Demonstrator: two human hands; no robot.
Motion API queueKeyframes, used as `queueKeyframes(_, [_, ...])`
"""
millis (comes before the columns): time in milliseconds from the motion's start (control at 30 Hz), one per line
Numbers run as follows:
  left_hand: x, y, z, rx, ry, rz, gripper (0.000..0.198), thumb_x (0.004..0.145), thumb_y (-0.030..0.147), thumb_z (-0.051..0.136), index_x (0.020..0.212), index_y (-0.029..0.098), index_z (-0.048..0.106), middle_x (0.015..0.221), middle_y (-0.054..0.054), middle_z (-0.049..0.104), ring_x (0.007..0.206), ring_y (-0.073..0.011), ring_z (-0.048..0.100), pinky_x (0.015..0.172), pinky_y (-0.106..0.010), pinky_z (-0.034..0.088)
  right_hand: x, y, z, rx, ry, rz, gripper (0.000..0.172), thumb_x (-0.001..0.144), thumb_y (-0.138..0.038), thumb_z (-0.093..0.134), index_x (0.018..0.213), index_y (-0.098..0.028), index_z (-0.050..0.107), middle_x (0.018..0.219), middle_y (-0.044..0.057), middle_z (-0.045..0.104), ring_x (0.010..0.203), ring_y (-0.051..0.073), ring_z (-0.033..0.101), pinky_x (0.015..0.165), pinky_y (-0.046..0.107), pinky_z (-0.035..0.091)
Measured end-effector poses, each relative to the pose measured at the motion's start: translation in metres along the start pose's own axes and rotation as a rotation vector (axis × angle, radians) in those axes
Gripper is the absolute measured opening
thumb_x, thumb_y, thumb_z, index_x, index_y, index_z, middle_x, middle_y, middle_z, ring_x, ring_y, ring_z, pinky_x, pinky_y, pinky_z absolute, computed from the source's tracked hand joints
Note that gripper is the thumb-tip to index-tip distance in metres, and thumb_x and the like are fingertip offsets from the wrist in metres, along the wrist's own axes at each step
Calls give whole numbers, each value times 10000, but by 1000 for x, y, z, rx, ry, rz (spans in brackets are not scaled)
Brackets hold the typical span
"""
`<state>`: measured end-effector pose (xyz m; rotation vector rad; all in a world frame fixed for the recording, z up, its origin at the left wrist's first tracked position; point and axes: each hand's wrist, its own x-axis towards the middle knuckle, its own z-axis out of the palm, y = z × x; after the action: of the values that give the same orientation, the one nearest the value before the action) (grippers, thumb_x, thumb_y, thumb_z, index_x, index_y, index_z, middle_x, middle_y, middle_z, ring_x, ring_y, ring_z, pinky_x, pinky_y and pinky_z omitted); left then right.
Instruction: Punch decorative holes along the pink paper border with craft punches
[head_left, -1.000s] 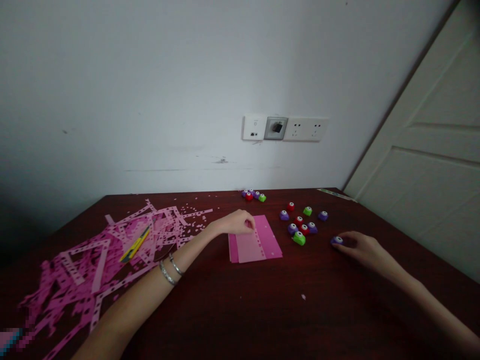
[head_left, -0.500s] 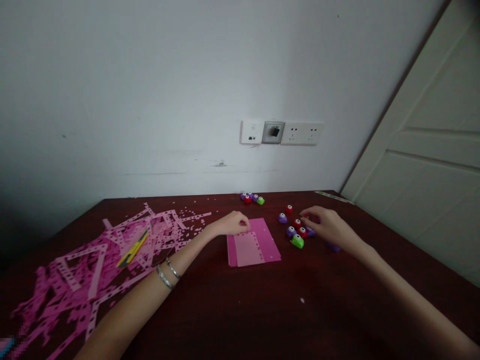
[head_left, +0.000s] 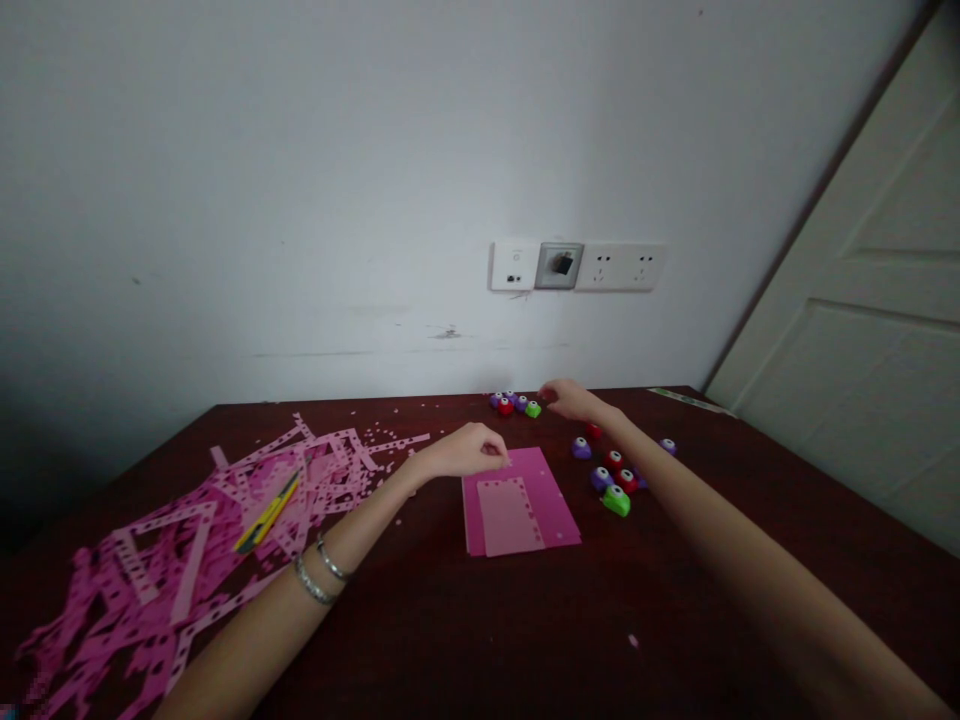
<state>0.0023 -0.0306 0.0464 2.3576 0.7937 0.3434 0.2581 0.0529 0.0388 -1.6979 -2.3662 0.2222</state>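
Note:
My left hand (head_left: 466,452) is over the upper left corner of a deep pink paper sheet (head_left: 551,490). Its fingers are curled together, and whatever they may hold is hidden. A paler pink paper card (head_left: 510,520) with holes along its edges lies on that sheet. My right hand (head_left: 570,398) reaches to the back of the table with its fingers a little apart and nothing visible in them. Just left of its fingertips sits a cluster of small craft punches, with a green punch (head_left: 532,409) and a red punch (head_left: 505,407) among them.
More punches, such as a green one (head_left: 616,500) and a purple one (head_left: 581,448), lie right of the paper, partly under my right forearm. Punched pink paper strips (head_left: 195,560) heap up at left with a yellow cutter knife (head_left: 268,510) on top. Sockets (head_left: 619,267) line the wall.
My right hand has moved left and away from me, from the nearer punches to the cluster at the back. The left hand stays at the paper's corner. The view has shifted slightly.

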Motion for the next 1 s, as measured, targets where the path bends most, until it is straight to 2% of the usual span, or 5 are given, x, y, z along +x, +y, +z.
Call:
queueKeyframes(200, [-2,6,2,29,-18,26,187,755,241,523,798,132,669,754,-46,664,686,-105,563,665,-231,398,13,2,14,17,-97,-27,278,663,-110,553,921,-139,651,820,61,679,681,160,597,579,210,411])
queueKeyframes(600, [2,2,6,54,-55,1,175,751,225,528,797,137,672,757,-39,667,680,-99,558,672,-229,393,26,10,22,36,-190,19,364,626,-131,608,990,-140,611,840,60,659,561,116,552,453,182,375])
queueKeyframes(833, [4,1,12,102,-78,43,156,736,203,556,816,143,676,783,-39,663,696,-113,561,673,-234,396,21,14,25,139,-260,16,221,649,-235,628,851,-147,622,749,35,630,533,107,534,418,179,392])
queueKeyframes(1000, [8,6,27,216,-126,177,136,760,193,565,844,191,671,881,-29,655,845,-147,550,859,-299,334,10,11,22,194,-223,-11,198,674,-261,609,821,-130,628,689,22,610,485,92,495,411,188,377])
